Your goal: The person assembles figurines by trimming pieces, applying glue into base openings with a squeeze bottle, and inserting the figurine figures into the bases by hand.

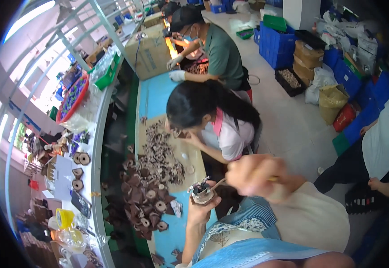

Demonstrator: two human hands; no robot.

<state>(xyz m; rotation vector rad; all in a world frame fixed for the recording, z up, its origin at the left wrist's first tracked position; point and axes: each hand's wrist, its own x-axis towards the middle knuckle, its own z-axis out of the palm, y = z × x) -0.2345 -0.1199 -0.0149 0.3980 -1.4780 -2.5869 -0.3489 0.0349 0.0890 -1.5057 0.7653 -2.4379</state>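
Note:
My left hand [198, 215] is closed around a small brown ornament piece [202, 195] and holds it upright over the table's near edge. Its top carries black and whitish parts too small to make out. Above and to the right, my right hand [259, 175], blurred by motion, pinches a thin stick-like tool [219, 183] whose tip points down toward the piece. Whether the tip touches it I cannot tell. Left of my left hand lies a heap of brown angular pieces [147, 202] with round pale openings. A crumpled whitish scrap [176, 208] lies between them.
Small brown-and-white parts [163, 152] spread over a tan board [194, 163] on the blue table. A co-worker [216, 116] bends close on my right; another in green [223, 53] works beyond. A shelf [97, 165] runs along the left. Blue crates [275, 47] stand at the far right.

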